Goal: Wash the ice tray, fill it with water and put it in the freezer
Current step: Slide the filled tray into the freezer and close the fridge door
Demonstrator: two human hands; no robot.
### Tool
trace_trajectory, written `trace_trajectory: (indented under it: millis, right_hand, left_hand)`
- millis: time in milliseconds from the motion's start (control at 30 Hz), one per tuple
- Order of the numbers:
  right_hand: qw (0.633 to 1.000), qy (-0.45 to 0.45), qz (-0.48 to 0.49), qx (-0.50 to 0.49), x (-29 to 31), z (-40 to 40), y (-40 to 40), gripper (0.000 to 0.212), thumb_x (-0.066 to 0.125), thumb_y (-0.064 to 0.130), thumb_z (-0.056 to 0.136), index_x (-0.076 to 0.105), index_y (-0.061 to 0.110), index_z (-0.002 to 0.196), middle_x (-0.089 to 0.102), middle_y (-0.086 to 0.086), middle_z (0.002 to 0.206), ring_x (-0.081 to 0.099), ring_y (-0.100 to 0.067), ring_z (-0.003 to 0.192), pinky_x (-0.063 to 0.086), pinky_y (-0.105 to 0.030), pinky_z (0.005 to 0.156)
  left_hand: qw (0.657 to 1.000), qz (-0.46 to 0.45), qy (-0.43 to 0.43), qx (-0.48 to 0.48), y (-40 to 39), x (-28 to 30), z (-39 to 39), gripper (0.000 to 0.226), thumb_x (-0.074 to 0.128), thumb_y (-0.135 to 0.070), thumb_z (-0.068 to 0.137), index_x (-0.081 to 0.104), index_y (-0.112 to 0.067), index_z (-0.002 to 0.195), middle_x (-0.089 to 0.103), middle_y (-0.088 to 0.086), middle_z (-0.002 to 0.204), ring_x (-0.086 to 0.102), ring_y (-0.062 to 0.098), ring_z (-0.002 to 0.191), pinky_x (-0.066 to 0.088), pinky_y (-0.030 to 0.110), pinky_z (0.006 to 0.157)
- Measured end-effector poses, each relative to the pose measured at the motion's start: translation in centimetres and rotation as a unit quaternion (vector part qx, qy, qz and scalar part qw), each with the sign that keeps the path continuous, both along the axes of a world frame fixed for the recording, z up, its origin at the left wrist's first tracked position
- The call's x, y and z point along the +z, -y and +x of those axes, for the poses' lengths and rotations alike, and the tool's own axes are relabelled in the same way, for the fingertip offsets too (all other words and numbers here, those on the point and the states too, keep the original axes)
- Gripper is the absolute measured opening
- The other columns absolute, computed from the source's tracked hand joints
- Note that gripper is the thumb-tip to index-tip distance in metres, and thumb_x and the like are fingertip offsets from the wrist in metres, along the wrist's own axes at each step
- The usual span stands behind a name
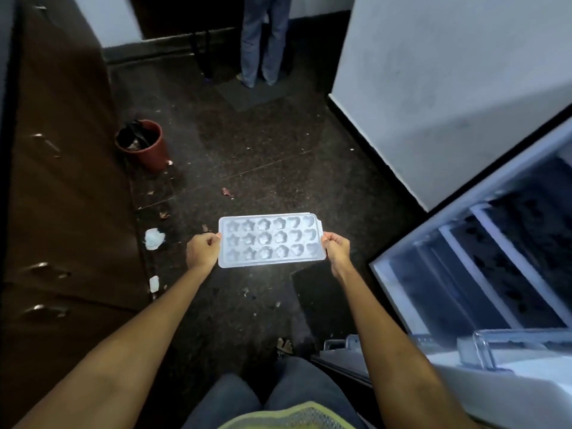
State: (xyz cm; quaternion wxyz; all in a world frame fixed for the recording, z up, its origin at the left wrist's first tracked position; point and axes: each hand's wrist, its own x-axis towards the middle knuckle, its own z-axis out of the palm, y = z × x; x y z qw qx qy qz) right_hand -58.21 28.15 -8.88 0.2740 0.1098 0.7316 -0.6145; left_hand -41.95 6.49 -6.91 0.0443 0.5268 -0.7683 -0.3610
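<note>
Clear plastic ice tray (271, 239) level in both my hands, the open fridge (483, 274) just to the right.

My left hand (202, 250) pinches the left short edge and my right hand (337, 249) grips the right one, holding the tray out over the dark floor (263, 156). Its star, flower and heart pockets glint, but I cannot tell if they hold water. I judge this the carrying step; next I must swing right and slide it in flat, without tipping. Far left, a red bin (145, 144) holds a black bag and scraps.
</note>
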Motion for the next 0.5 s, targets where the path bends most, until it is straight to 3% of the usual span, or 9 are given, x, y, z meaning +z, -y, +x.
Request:
trace_trajectory:
  millis: [133,267,400,500]
  right_hand:
    - [0.998,-0.006,0.003,-0.058,-0.2,-1.5,-2.2,0.03,0.05,-0.004,0.085,0.062,0.014,0.065,0.063,-0.001,0.07,0.057,-0.012,0.063,0.048,-0.017,0.049]
    - [0.995,-0.004,0.014,-0.098,0.2,-2.7,-5.1,0.028,0.048,-0.004,0.086,0.063,0.013,0.069,0.064,-0.003,0.075,0.059,-0.013,0.069,0.05,-0.023,0.061]
    - [0.985,-0.012,0.029,-0.169,0.5,-3.1,-7.7,0.029,0.046,-0.008,0.083,0.063,0.011,0.069,0.061,-0.001,0.071,0.056,-0.01,0.065,0.047,-0.016,0.052]
    - [0.974,-0.01,0.043,-0.224,0.9,-3.6,-9.8,0.027,0.046,-0.008,0.083,0.062,0.008,0.068,0.06,-0.002,0.071,0.054,-0.011,0.064,0.047,-0.018,0.054]
  left_hand:
    - [0.998,-0.001,-0.017,-0.059,-0.2,-0.5,-4.1,0.036,0.053,-0.023,0.093,0.056,-0.007,0.061,0.052,0.017,0.064,0.051,0.023,0.063,0.031,0.031,0.058]
    - [0.992,0.007,-0.031,-0.122,-1.0,-0.8,-8.4,0.036,0.055,-0.024,0.092,0.053,-0.009,0.059,0.048,0.016,0.062,0.049,0.02,0.061,0.03,0.03,0.057]
    - [0.98,0.03,-0.032,-0.197,-1.6,-1.3,-13.1,0.036,0.056,-0.027,0.089,0.063,-0.002,0.064,0.061,0.026,0.069,0.062,0.029,0.065,0.042,0.033,0.059]
    - [0.962,0.039,-0.041,-0.268,-2.8,-1.2,-17.0,0.037,0.056,-0.025,0.088,0.063,0.002,0.064,0.049,0.017,0.059,0.054,0.022,0.06,0.039,0.032,0.057]
